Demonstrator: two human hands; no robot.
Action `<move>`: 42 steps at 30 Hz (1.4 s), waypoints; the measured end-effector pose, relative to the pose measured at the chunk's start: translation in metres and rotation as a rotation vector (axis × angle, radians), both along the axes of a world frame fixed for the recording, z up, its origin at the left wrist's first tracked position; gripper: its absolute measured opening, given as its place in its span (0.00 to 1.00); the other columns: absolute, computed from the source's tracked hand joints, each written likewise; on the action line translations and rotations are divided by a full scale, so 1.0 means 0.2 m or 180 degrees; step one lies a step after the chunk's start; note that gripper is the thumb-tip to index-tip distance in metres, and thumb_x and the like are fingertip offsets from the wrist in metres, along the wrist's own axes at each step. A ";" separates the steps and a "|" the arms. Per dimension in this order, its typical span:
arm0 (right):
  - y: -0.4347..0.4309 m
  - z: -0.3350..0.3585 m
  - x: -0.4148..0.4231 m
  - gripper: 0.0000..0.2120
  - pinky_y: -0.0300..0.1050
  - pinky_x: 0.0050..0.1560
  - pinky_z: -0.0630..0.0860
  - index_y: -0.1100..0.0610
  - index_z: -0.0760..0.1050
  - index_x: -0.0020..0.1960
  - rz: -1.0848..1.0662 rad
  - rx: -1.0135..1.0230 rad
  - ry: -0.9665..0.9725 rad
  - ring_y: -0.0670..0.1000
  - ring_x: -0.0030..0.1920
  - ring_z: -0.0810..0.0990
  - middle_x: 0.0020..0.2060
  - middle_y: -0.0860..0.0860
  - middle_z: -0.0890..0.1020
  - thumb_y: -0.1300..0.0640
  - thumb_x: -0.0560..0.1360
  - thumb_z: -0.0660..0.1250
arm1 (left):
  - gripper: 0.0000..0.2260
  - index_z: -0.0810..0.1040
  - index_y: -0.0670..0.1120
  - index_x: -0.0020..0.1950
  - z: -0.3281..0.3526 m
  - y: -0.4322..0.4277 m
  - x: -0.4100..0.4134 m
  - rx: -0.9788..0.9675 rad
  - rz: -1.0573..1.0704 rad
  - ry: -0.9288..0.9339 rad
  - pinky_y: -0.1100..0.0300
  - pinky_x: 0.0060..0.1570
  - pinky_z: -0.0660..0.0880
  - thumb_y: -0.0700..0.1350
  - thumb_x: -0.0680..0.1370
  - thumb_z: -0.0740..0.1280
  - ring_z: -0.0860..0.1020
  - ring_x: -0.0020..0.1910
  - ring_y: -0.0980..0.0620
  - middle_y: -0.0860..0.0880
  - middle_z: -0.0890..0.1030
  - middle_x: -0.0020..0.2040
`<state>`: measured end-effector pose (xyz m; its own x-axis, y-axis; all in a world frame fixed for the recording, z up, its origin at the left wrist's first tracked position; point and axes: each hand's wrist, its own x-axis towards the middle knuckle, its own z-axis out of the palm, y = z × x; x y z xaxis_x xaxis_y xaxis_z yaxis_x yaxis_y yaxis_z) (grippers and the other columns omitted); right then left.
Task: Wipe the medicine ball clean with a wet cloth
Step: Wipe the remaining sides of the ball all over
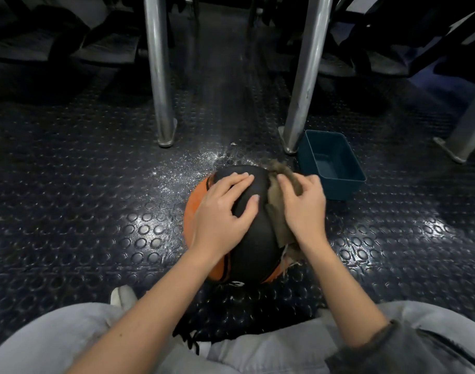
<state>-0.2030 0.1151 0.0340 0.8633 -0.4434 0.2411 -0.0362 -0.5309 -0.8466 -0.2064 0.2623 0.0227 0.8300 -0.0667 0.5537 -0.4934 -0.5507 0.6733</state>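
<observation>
Head view: on the studded floor (95, 211), our left hand (225, 211) lies spread on the medicine ball (255, 241); our right hand (303, 209) grips a brown cloth (275, 211) against it with curled fingers. Mid-wipe, we judge; next, turn unwiped panels up.

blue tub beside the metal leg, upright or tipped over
Upright: the blue tub stands on its base on the studded floor, open top facing up, its inner bottom in view.
</observation>
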 end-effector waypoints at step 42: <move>0.01 0.15 0.06 0.18 0.46 0.68 0.61 0.44 0.69 0.69 0.0990 -0.0623 0.1140 0.50 0.70 0.65 0.71 0.48 0.69 0.50 0.82 0.50 | 0.18 0.68 0.53 0.71 0.02 0.04 -0.04 -0.0984 0.0592 0.1641 0.53 0.72 0.53 0.49 0.81 0.59 0.55 0.72 0.52 0.55 0.58 0.75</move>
